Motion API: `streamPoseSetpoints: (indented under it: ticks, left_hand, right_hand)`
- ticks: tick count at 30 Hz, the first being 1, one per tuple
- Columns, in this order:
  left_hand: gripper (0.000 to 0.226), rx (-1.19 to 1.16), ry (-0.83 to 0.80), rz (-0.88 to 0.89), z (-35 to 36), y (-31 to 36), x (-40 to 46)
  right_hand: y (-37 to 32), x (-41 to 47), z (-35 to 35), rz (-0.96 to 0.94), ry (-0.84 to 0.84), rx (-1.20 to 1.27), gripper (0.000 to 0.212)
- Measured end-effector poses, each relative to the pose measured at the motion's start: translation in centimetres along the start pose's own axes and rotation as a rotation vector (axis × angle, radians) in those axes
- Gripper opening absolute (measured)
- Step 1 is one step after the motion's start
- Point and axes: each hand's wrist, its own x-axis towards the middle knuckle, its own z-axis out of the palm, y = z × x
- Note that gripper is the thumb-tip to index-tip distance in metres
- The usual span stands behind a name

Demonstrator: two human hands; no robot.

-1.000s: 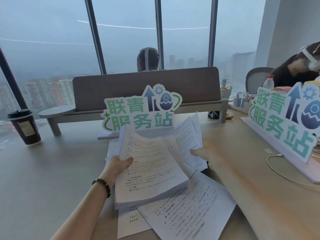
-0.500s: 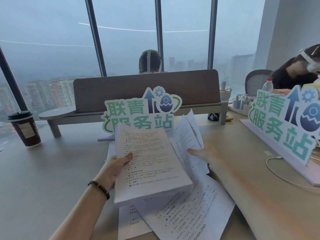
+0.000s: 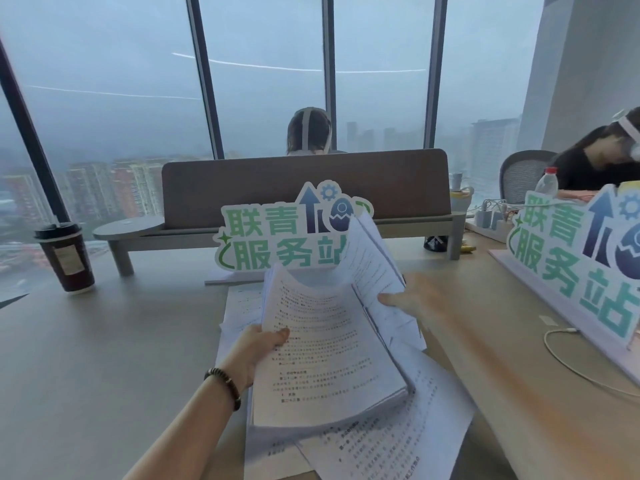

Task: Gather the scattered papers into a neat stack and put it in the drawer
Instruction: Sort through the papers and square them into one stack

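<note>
- A dark coffee cup (image 3: 65, 258) with a black lid stands at the far left of the tabletop (image 3: 104, 341), well apart from the papers.
- The left hand (image 3: 258, 348), a beaded bracelet (image 3: 223, 386) on its wrist, grips the left edge of a thick stack of papers (image 3: 325, 355); the thumb lies on the top page and the other fingers are hidden beneath.
- The stack is white, printed with dense lines of text, tilted up from the tabletop, and its far edge curls and fans slightly.
- Loose sheets (image 3: 388, 441) lie spread on the tabletop under and around the stack, overlapping at different angles.
- A green and white sign (image 3: 277, 237) stands just behind the papers.
- The right hand (image 3: 412, 303) pinches a few raised sheets (image 3: 374, 261) at their right edge, beside the stack.
- A second sign (image 3: 571, 254) and a white cable (image 3: 568, 355) sit at the far right.
</note>
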Motion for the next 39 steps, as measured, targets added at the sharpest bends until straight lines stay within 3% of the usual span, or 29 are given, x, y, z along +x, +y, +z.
streamPoseSetpoints:
  ticks: [8, 12, 15, 20, 26, 30, 33, 36, 39]
  left_hand:
    - [0.024, 0.006, 0.013, 0.001, 0.0, 0.1, 0.0]
    - [0.023, -0.020, -0.023, -0.005, -0.2, 0.4, -0.5]
    - [0.025, -0.065, -0.056, -0.012, -0.5, 0.5, -0.8]
    - [0.036, -0.167, -0.075, 0.045, -0.9, 0.7, -1.2]
    - [0.037, -0.358, -0.129, 0.122, -0.5, 1.6, -1.7]
    - [0.039, -0.318, -0.123, 0.169, -0.4, 1.6, -1.7]
    - [0.031, -0.312, -0.113, 0.176, -0.1, 1.0, -1.2]
    - [0.026, -0.289, -0.082, 0.144, 0.2, 0.5, -0.6]
    - [0.027, -0.286, -0.049, 0.096, 0.0, 0.2, 0.0]
  right_hand:
    - [-9.5, -2.3, -3.7, -0.252, -0.018, -0.177, 0.023]
    - [-13.8, -4.7, -6.0, -0.338, -0.048, -0.005, 0.013]
    - [-14.8, -5.3, -7.4, -0.327, 0.003, 0.183, 0.028]
    - [-10.8, -4.8, -6.5, -0.190, -0.045, 0.358, 0.013]
    - [-3.7, -3.5, -1.8, 0.044, -0.078, 0.128, 0.027]
    - [-1.6, -3.0, 0.4, 0.216, -0.163, 0.124, 0.012]
    - [-0.3, -3.0, 1.5, 0.220, -0.166, 0.313, 0.017]
    - [1.3, -2.3, 2.7, 0.183, -0.164, 0.214, 0.036]
    - [2.1, -1.7, 2.9, 0.154, -0.182, 0.158, 0.032]
